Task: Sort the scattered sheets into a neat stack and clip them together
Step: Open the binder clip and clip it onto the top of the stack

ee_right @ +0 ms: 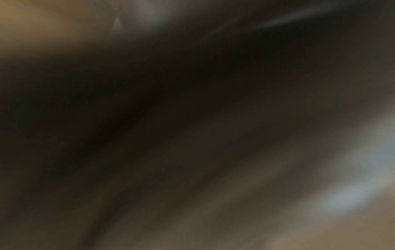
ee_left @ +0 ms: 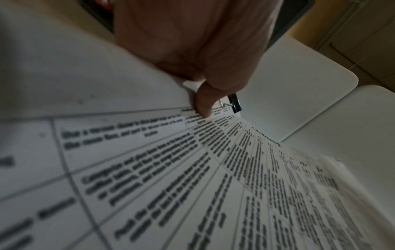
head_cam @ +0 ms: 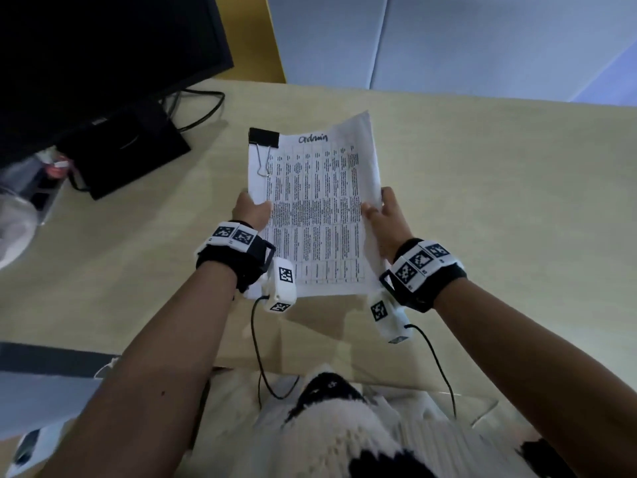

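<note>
A stack of printed sheets (head_cam: 313,208) with a table of text and a handwritten heading is held up above the beige desk (head_cam: 482,201). A black binder clip (head_cam: 263,138) grips its far left corner, one wire handle folded down on the page. My left hand (head_cam: 251,210) pinches the stack's left edge, thumb on top. My right hand (head_cam: 382,215) holds the right edge with the thumb on the page. In the left wrist view the thumb (ee_left: 203,103) presses the sheets (ee_left: 192,177) just before the clip (ee_left: 235,103). The right wrist view is dark blur.
A black monitor (head_cam: 103,39) on its stand (head_cam: 131,150) with cables fills the back left. A plastic bottle (head_cam: 31,181) lies at the left edge. Pale blue partition panels (head_cam: 448,39) stand behind the desk. Wrist camera cables hang toward my lap.
</note>
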